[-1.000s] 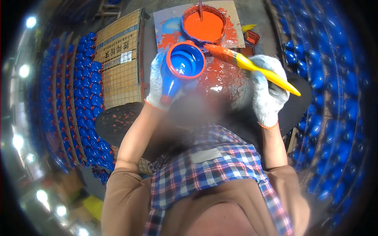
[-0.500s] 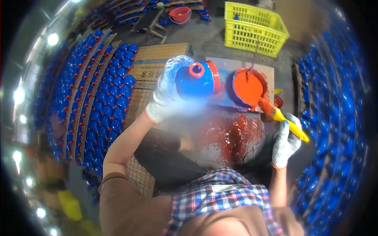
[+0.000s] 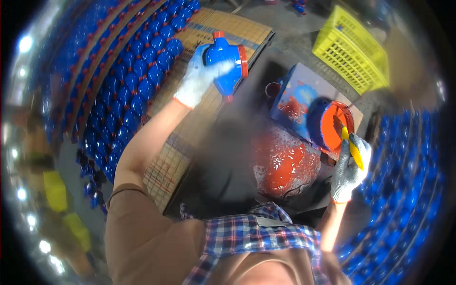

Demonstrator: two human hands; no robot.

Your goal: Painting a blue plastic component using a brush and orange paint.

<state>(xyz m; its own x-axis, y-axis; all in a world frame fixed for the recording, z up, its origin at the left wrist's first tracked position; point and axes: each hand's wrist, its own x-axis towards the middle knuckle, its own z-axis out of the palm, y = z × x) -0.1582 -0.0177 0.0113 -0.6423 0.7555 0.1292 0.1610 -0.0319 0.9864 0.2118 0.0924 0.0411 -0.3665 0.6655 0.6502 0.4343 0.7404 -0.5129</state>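
My left hand (image 3: 194, 81), in a white glove, is closed around a blue pipe fitting (image 3: 229, 56) with red-painted ends, holding it over the left side near the cardboard. The fitting's wide ribbed red end faces right, one small red end points away, and another points toward me. My gloved right hand (image 3: 350, 173) grips a paintbrush (image 3: 354, 154) by its yellow handle. The brush's head is in or over the red paint of a round pot (image 3: 317, 124); how deep it sits I cannot tell.
The pot stands on a paint-stained board (image 3: 283, 97). In front of it is a rounded surface (image 3: 287, 166) coated in wet red paint. Cardboard (image 3: 204, 107) lies at left, beside rows of blue fittings (image 3: 142, 66). More fittings (image 3: 403, 190) line the right; a yellow crate (image 3: 352, 54) stands far right.
The view has turned. My left hand has carried the fitting away from the pot, over the cardboard, and turned it. The brush head has moved from the pot's near rim to over the paint.
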